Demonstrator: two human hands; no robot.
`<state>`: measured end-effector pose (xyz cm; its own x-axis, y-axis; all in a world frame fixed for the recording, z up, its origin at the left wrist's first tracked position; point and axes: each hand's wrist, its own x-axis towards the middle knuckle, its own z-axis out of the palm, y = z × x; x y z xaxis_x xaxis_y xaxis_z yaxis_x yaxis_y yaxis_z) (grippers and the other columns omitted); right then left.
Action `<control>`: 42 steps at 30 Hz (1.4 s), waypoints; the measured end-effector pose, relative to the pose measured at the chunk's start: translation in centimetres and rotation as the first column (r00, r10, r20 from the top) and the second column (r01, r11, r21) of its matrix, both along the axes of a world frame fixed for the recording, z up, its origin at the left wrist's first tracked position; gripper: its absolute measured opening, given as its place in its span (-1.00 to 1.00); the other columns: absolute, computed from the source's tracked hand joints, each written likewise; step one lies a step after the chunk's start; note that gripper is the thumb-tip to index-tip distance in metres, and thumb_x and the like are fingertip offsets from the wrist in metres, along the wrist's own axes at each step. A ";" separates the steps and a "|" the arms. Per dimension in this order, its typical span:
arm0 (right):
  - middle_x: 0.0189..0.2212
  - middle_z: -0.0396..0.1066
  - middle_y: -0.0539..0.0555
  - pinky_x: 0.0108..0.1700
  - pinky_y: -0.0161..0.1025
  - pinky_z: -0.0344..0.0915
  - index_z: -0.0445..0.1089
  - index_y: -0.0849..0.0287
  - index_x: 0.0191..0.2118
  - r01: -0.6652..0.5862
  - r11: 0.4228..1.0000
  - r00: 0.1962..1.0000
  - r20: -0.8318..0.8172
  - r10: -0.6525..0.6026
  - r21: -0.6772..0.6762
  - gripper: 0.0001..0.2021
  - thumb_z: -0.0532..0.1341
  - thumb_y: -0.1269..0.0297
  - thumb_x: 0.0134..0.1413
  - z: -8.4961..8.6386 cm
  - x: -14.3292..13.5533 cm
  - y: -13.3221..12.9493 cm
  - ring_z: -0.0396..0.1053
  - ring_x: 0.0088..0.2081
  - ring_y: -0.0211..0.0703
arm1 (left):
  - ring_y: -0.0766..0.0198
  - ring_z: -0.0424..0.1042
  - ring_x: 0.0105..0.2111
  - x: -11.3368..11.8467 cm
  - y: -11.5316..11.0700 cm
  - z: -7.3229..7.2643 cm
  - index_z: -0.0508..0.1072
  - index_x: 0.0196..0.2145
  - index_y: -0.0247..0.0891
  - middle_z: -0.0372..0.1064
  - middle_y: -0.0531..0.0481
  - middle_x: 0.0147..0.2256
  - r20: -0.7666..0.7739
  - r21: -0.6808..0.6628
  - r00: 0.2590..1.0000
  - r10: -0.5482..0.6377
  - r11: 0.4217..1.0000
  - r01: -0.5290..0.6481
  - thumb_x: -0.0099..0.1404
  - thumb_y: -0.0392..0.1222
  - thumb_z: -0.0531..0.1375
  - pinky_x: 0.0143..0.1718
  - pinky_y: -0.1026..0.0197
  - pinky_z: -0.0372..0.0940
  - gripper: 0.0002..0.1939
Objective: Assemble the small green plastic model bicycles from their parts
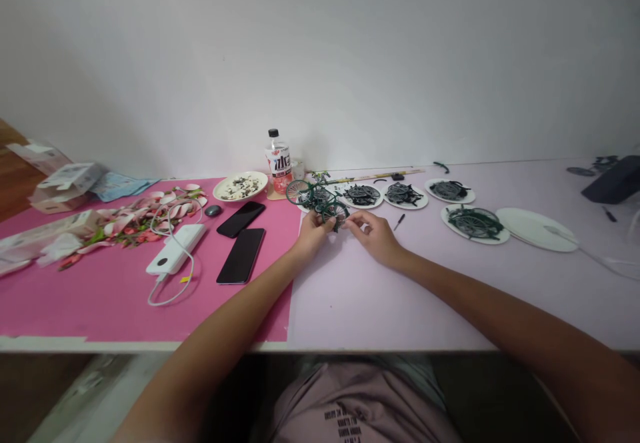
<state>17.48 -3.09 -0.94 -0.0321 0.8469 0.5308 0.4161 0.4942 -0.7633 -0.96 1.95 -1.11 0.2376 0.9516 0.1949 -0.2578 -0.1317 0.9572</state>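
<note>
A small dark green model bicycle [315,196] is held up over the table, its two spoked wheels showing. My left hand [314,233] pinches it near the wheel closest to me. My right hand [374,233] has thumb and forefinger pressed together at the right edge of that same wheel; whether a small part sits between those fingertips is too small to tell. Behind the bicycle stand white plates of dark parts, among them one plate [381,202] partly hidden by it and another plate [424,203] to its right.
Two black phones [241,256], a white power strip [175,250] with its cable and scattered petals [150,213] lie on the pink left side. A drink bottle [279,163] stands by a white bowl [265,183]. Farther right are a plate of green wheels [505,238] and a white plate [540,233].
</note>
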 end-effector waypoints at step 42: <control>-0.38 0.50 0.05 -0.33 -0.20 0.36 0.49 0.11 -0.19 0.044 0.983 0.986 0.149 -0.071 0.180 -0.80 0.23 0.11 0.33 -0.3 0.3 0.6 0.40 -0.40 -0.14 | 0.21 0.55 -0.29 0.4 -0.6 0.1 0.45 -0.23 -0.30 0.58 -0.09 -0.28 -0.025 -0.005 0.996 -0.083 0.997 0.083 0.03 0.01 0.57 -0.21 0.20 0.42 -0.48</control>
